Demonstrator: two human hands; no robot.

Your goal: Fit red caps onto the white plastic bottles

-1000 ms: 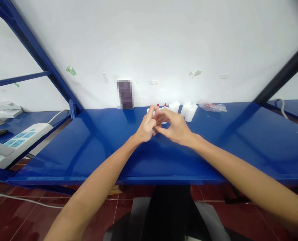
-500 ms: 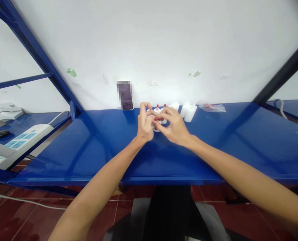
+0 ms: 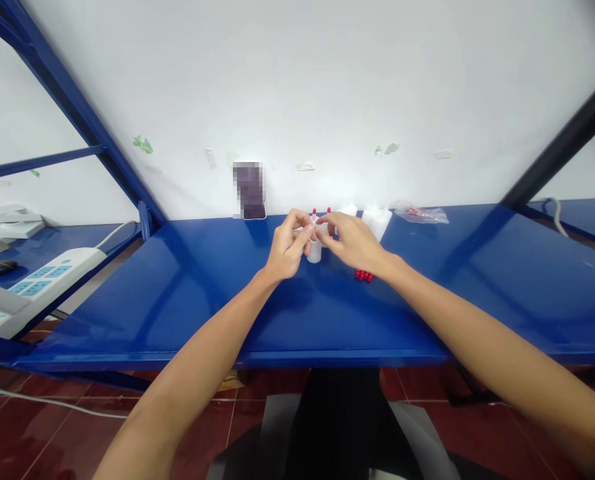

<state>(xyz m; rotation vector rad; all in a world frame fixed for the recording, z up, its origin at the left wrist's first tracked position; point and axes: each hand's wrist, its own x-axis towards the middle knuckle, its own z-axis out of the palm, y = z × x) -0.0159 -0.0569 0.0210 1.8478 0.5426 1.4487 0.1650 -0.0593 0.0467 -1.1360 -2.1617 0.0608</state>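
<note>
A small white plastic bottle (image 3: 314, 253) stands upright on the blue table, between my hands. My left hand (image 3: 288, 248) is closed, thumb and fingers pinching around the bottle's upper part, which they partly hide. Just to the right, my right hand (image 3: 352, 239) curves toward the bottle's top, thumb and forefinger apart with nothing visible held in them. Behind the hands rise red-tipped bottles, one showing its red cap (image 3: 328, 211). A little pile of red caps (image 3: 363, 275) lies below my right wrist.
More white bottles (image 3: 376, 220) stand behind my right hand, beside a clear plastic bag (image 3: 421, 213) with red pieces inside. A phone (image 3: 250, 190) leans on the wall. Blue frame posts flank the table (image 3: 202, 300). A power strip (image 3: 57, 272) is at left.
Both hands have drawn slightly apart, and the red piece between their fingers is out of sight. My right hand has moved up, uncovering the red cap pile.
</note>
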